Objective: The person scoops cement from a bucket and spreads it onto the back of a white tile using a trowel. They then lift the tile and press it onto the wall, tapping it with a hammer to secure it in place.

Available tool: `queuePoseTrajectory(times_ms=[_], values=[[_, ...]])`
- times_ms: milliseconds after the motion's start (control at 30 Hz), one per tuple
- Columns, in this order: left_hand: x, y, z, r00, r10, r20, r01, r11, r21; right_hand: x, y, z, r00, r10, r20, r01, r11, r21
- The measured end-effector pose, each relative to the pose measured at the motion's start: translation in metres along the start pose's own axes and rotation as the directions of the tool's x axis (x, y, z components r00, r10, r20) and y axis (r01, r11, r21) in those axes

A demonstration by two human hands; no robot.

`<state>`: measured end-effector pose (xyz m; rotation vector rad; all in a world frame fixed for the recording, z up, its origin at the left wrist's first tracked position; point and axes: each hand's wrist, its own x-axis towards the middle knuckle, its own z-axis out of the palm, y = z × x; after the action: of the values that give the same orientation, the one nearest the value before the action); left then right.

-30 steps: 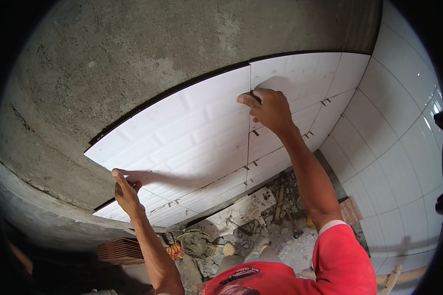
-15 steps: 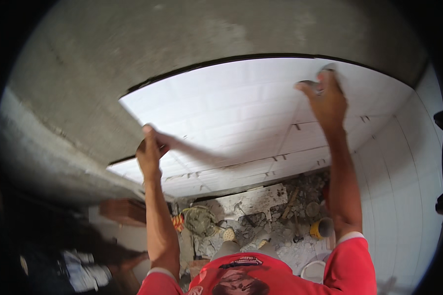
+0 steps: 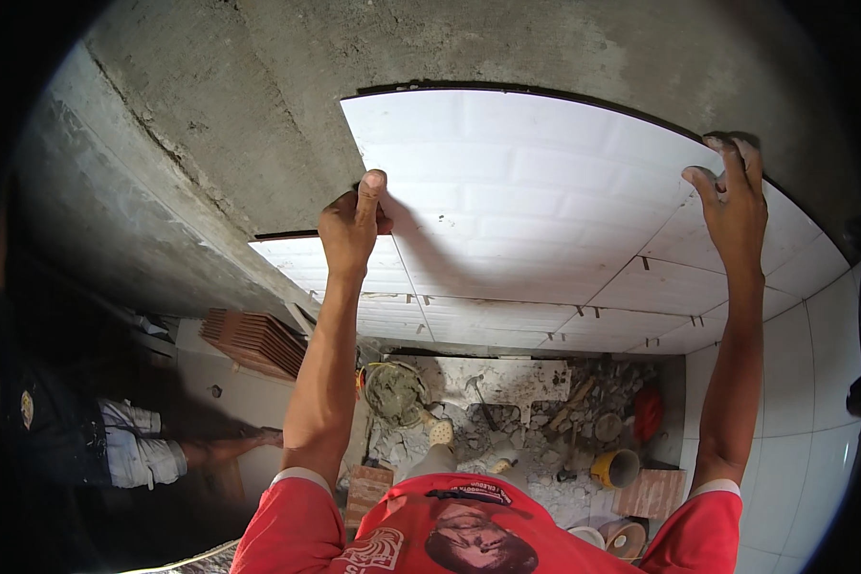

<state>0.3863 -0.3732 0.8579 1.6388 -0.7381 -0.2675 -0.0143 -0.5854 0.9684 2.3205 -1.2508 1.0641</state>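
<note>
A large white wall tile (image 3: 507, 182) with a faint brick-like relief stands against the rough grey wall, above lower rows of white tiles (image 3: 507, 314). My left hand (image 3: 352, 225) is at its left edge, thumb up along the edge and the other fingers curled, partly hidden. Near the tile's upper right corner is my right hand (image 3: 734, 196), its fingers spread and reaching over the top edge by the joint with the neighbouring tile. The thumb there rests apart from the fingers. Dark clips (image 3: 585, 311) stick out of several joints.
Below lie a bucket of mortar (image 3: 395, 392), a hammer (image 3: 481, 400), rubble (image 3: 545, 430) and a yellow bucket (image 3: 614, 469). Stacked reddish-brown tiles (image 3: 258, 342) stand at the left, near another person's arm (image 3: 230, 450). A tiled side wall (image 3: 804, 411) borders the right.
The view has swung, so wall and tile sit differently in it. My right hand, blurred before, is now sharp with its fingers over the top edge. My left hand stays at the left edge.
</note>
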Motion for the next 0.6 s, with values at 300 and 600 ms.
queuePoseTrajectory(times_ms=[300, 600], values=[[0.005, -0.007, 0.016, 1.0, 0.012, -0.005, -0.012, 0.999, 0.031, 0.003, 0.007, 0.008, 1.0, -0.004, 0.01, 0.004, 0.997, 0.077], [0.003, -0.017, 0.031, 0.994, 0.107, -0.012, -0.106, 0.993, 0.052, 0.029, 0.044, -0.008, 0.984, -0.138, 0.11, 0.126, 0.986, 0.11]])
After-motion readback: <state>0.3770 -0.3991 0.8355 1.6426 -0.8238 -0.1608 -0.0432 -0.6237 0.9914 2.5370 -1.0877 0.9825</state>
